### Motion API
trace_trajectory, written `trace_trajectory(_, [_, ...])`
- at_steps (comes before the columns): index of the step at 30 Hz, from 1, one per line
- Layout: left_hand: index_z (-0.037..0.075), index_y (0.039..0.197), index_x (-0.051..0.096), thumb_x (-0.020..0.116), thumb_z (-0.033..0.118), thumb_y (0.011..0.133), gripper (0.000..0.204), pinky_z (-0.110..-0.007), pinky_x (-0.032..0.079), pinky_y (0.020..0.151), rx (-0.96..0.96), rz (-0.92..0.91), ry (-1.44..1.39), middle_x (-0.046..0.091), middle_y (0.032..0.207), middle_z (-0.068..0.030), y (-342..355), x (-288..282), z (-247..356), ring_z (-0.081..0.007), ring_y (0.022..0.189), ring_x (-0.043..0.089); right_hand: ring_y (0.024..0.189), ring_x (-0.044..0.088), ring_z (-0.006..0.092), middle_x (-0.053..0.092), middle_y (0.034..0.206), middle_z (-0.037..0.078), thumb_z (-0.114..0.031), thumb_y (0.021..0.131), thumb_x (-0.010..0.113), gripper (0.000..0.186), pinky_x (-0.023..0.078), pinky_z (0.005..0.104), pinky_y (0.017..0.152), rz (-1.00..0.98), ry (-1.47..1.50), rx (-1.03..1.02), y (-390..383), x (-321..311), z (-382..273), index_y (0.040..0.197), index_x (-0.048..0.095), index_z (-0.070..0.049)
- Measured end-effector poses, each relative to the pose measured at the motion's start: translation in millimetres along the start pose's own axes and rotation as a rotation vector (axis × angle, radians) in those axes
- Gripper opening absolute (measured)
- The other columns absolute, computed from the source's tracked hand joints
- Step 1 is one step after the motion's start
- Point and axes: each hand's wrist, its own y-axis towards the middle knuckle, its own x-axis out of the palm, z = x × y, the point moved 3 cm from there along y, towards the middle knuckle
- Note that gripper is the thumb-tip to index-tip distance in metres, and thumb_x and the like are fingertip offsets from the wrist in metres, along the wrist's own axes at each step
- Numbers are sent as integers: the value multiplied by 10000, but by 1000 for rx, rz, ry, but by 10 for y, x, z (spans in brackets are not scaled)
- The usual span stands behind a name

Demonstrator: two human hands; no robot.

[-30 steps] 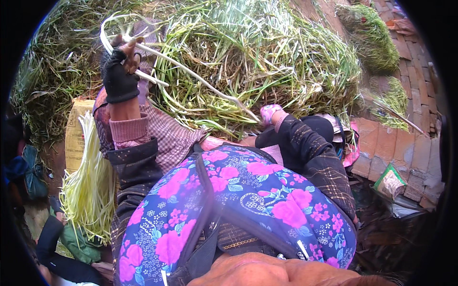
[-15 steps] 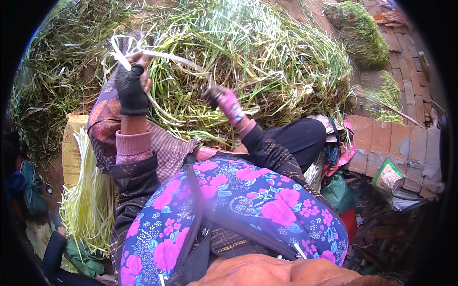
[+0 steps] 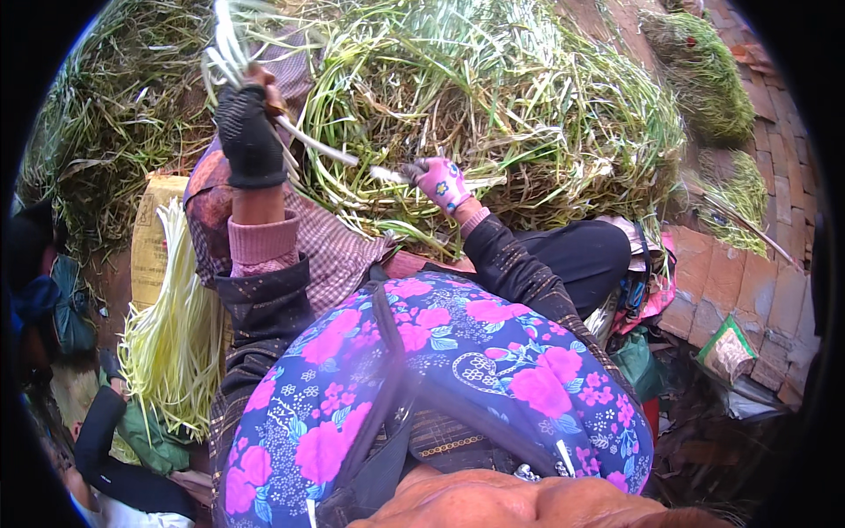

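My left hand (image 3: pixel 251 123), in a black fingerless glove, is closed around several long pale plant stalks (image 3: pixel 231 48). Their upper ends are smeared by motion. One white stalk (image 3: pixel 321 148) slants from this hand toward my right hand (image 3: pixel 443 185). That hand wears a pink flowered glove with dark fingertips, and its fingers pinch the blurred white end of a stalk (image 3: pixel 385 174). Whether this end joins the slanting stalk cannot be made out. Behind both hands lies a large heap of long green leafy plants (image 3: pixel 502 114).
A bundle of cleaned yellow-white stalks (image 3: pixel 172 343) lies on a yellow sack (image 3: pixel 158 238) at left. Another person's dark sleeve (image 3: pixel 101 431) shows lower left. Brick paving (image 3: pixel 713 282), a green-edged packet (image 3: pixel 729 348) and smaller green heaps (image 3: pixel 704 79) are at right.
My left hand has swung the stalks upward, away from me. My right hand has turned, its pink glove back showing more. The whole view has shifted slightly.
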Motion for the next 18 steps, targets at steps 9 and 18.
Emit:
trace_trajectory(9, [88, 809, 473, 423, 299, 960, 265, -223, 314, 376, -167, -165, -417, 319, 538, 19, 21, 71, -125, -98, 460, 337, 852, 635, 319, 628, 938, 181, -178, 756, 547, 256, 512, 400, 711, -207, -473, -172, 164, 1201, -314, 971, 590, -47])
trace_trajectory(18, [92, 833, 486, 427, 277, 955, 229, -234, 292, 339, -203, -231, -394, 320, 495, 27, -41, 83, -251, -90, 370, 301, 726, 600, 121, 666, 819, 72, -157, 820, 632, 237, 481, 265, 664, 91, 721, 5, -31, -494, -29, 1015, 641, -23])
